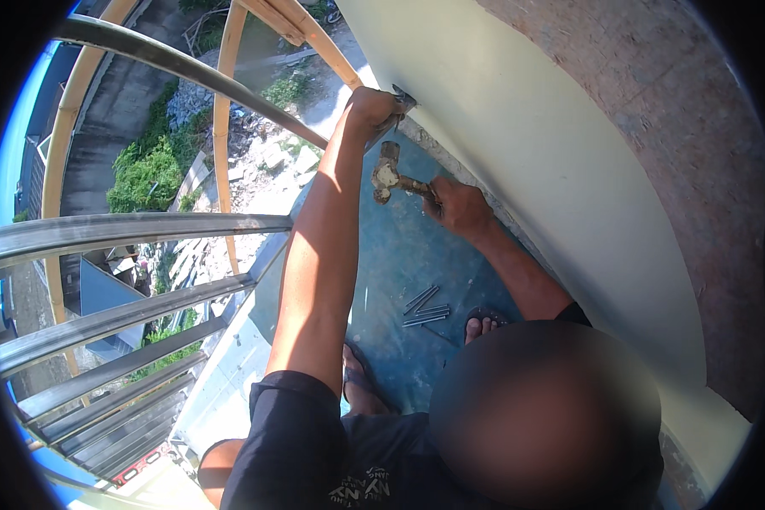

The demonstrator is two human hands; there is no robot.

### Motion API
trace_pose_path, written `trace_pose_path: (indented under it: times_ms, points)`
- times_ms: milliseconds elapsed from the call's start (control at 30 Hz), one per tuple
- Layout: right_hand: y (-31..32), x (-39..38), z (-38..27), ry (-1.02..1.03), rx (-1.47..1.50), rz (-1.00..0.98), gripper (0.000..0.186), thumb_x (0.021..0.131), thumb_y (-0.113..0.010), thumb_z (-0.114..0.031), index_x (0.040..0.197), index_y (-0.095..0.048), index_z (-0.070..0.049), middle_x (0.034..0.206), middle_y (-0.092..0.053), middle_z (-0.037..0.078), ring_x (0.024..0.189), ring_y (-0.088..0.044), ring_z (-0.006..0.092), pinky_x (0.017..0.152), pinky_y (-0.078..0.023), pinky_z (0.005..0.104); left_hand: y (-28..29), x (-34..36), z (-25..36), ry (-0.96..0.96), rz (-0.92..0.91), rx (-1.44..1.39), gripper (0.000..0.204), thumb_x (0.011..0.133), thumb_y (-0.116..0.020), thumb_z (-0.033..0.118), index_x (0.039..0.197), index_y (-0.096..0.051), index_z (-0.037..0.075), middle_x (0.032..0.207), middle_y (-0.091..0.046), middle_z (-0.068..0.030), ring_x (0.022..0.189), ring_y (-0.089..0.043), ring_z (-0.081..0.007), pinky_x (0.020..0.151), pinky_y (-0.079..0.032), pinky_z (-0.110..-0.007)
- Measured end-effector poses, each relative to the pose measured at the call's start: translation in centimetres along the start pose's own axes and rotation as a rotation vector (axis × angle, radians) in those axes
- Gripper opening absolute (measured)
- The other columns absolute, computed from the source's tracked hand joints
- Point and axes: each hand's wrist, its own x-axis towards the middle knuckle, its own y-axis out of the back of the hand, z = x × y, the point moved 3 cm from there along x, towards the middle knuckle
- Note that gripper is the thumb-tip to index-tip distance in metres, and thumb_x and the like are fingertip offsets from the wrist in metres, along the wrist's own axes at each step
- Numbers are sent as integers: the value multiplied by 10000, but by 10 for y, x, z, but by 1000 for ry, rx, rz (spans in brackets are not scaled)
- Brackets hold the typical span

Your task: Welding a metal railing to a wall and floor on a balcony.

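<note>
My left arm reaches far forward across the metal railing. At the base of the pale wall (569, 170), my left hand (372, 109) is closed round a dark metal piece (405, 98); its kind is mostly hidden by the fingers. In my right hand (460, 206) is a hammer (387, 172), gripped by its handle. The worn, pale-spotted hammer head is just below my left hand, apart from it, over the blue floor (399, 246). Several slim metal rods (425, 311) lie loose on that floor between my sandalled feet.
On my left runs a railing of shiny metal bars (136, 228), with wooden poles (223, 127) beyond it. Past them, rubble (268, 161) and green bushes (149, 174) lie far below. The wall curves along my right side. A blurred round shape hides the lower right.
</note>
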Motion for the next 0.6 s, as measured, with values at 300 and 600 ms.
trace_pose_path:
  times_ms: [300,600]
  points:
    - [6,-10,-3,-4,-1,34,266,847,-701,-276,902,-518,-90,745,-640,127,639,-656,358,530,-529,469,-3,0,-4,99,-6,-161,85,772,-748,35,750,-693,-26,689,-660,-83,546,-575,-132,498,-431,-281]
    - [9,-4,0,-12,-40,40,221,849,-689,-245,893,-536,-91,691,-631,110,608,-658,322,516,-524,440,-6,16,-16,93,-38,-121,63,793,-724,31,782,-700,-26,709,-669,-80,561,-583,-135,511,-441,-276]
